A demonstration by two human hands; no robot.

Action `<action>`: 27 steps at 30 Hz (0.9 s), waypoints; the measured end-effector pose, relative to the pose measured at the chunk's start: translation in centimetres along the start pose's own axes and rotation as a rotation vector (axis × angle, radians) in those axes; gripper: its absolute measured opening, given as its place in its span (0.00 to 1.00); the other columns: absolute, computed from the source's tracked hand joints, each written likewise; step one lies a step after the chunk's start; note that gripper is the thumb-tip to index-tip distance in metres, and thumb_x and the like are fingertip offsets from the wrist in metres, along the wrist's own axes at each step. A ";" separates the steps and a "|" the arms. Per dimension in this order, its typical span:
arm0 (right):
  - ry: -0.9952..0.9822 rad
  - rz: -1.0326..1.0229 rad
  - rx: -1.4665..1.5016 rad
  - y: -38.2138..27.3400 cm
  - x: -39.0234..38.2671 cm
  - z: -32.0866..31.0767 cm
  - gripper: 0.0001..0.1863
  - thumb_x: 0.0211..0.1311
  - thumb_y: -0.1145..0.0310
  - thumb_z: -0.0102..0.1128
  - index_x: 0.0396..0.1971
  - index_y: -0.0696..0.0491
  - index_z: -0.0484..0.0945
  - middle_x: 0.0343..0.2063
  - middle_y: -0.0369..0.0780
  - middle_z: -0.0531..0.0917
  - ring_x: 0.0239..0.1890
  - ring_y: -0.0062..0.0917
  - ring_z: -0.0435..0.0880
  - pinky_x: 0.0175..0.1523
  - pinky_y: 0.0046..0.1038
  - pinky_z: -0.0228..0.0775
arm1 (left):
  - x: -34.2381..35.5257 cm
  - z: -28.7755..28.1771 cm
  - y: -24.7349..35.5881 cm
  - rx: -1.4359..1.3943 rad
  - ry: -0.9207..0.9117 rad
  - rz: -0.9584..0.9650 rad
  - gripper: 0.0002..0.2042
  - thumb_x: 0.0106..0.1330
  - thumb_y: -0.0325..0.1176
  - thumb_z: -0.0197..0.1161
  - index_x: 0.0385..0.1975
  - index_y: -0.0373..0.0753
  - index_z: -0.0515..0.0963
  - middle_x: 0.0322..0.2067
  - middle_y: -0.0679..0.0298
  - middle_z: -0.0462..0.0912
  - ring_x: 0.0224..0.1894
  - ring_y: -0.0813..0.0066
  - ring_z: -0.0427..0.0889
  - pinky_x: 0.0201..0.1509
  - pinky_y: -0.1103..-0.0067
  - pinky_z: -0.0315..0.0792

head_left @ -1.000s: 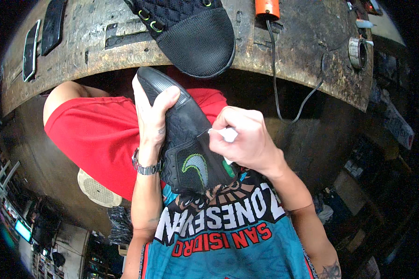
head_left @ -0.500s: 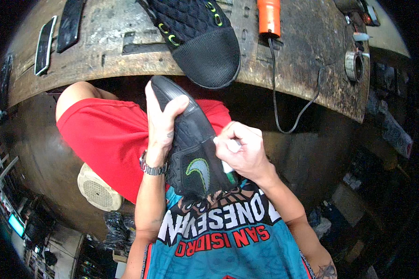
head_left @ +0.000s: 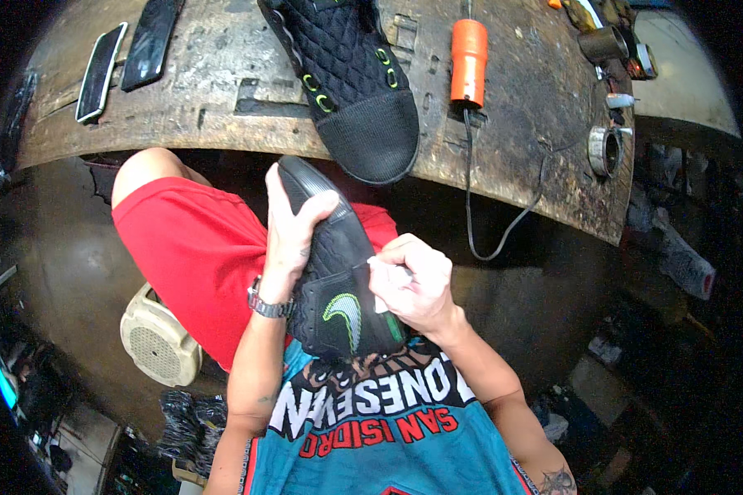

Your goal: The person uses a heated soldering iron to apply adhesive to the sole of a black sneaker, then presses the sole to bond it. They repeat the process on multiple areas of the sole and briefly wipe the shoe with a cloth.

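A black shoe [head_left: 332, 276] with a grey, green-edged curved mark on its side is held tilted over my lap. My left hand [head_left: 291, 235] is closed round its toe end, thumb on the sole's edge and fingers behind. My right hand [head_left: 413, 280] is closed in a pinch against the line where sole and upper meet. Something small and pale shows between its fingers, with a thin dark tip at the seam; its kind is hidden. A green patch shows at the heel. Another black quilted shoe [head_left: 370, 136] with green eyelets lies on the bench, its toe over the edge.
On the worn wooden bench [head_left: 198, 124] stand an orange cylinder [head_left: 469, 66] with a hanging black cord [head_left: 508, 235] and a metal ring [head_left: 605, 152]. Two phone-like slabs lie at the left, one white-framed [head_left: 101, 74]. A beige stool [head_left: 161, 342] is at my left.
My right hand has shifted slightly left and down along the seam, its fingers turned. The left hand keeps its hold on the shoe. The view has moved a little.
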State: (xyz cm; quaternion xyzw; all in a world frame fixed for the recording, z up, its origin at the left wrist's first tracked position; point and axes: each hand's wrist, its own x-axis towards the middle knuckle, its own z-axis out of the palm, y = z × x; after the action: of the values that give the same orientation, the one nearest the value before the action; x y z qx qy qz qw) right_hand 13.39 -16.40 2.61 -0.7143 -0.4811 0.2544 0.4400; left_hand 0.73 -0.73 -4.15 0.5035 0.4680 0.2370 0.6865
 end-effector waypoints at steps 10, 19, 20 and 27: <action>-0.241 0.608 0.328 1.0 -0.7 -1.5 0.11 0.55 0.71 0.71 0.22 0.59 0.76 0.17 0.34 0.77 0.22 0.12 0.71 0.27 0.23 0.65 | -0.3 0.1 0.4 -0.059 -0.042 -0.023 0.41 0.57 0.42 0.74 0.68 0.36 0.59 0.44 0.58 0.77 0.41 0.70 0.79 0.46 0.74 0.78; -0.276 0.627 0.271 0.8 -1.9 -1.8 0.11 0.54 0.74 0.69 0.21 0.58 0.75 0.16 0.35 0.74 0.22 0.13 0.71 0.28 0.24 0.66 | 0.0 0.0 -0.1 -0.020 -0.035 -0.004 0.38 0.56 0.42 0.75 0.64 0.36 0.62 0.43 0.59 0.77 0.41 0.70 0.79 0.48 0.73 0.77; -0.323 0.641 0.162 0.7 -2.1 -1.7 0.11 0.55 0.74 0.69 0.21 0.59 0.75 0.16 0.36 0.74 0.22 0.13 0.71 0.28 0.25 0.66 | 0.0 0.0 -0.1 -0.029 -0.034 -0.018 0.38 0.56 0.42 0.75 0.64 0.36 0.62 0.43 0.58 0.77 0.41 0.70 0.79 0.48 0.74 0.78; -0.167 0.428 0.203 0.4 -2.6 -1.1 0.08 0.53 0.76 0.70 0.25 0.60 0.77 0.18 0.43 0.81 0.20 0.22 0.78 0.31 0.28 0.73 | -0.4 0.4 0.8 -0.013 -0.004 0.002 0.38 0.56 0.41 0.76 0.63 0.35 0.62 0.42 0.58 0.78 0.39 0.70 0.80 0.46 0.73 0.78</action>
State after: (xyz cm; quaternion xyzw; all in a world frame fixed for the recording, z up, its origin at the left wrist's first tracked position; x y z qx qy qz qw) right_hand 13.37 -19.21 2.64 -0.7286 -0.3255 0.4472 0.4041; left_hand 1.01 -0.95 -3.17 0.4997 0.4648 0.2397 0.6905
